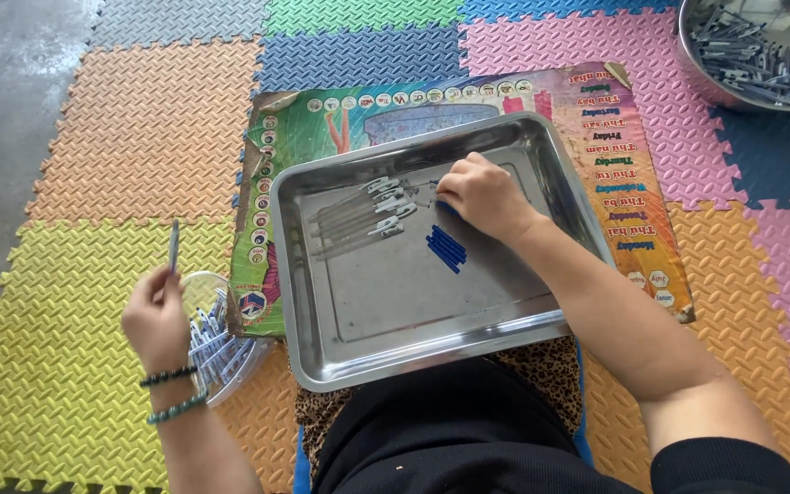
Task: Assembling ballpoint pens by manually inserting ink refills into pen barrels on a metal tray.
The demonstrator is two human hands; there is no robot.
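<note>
Coloured foam puzzle mats (pixel 121 137) covered a grey concrete floor, and on them lay a printed poster (pixel 614 137) with a steel tray (pixel 413 302) resting across it and against the person's lap. The right hand (pixel 482 194) was curled, fingertips down, inside the far part of the tray, pinching at something small that could not be made out. Just left of it lay a row of clear pen barrels with silver clips (pixel 368 215), and just near of it a small bunch of blue refills (pixel 446 248). The left hand (pixel 153 316) was raised over the yellow mat to the left of the tray, gripping one slim grey pen part (pixel 174 245) upright between its fingers. Beside that hand sat a clear plastic tub (pixel 217 343) holding more such parts. At the far right stood a steel bowl (pixel 761 50) filled with dark pen pieces.
</note>
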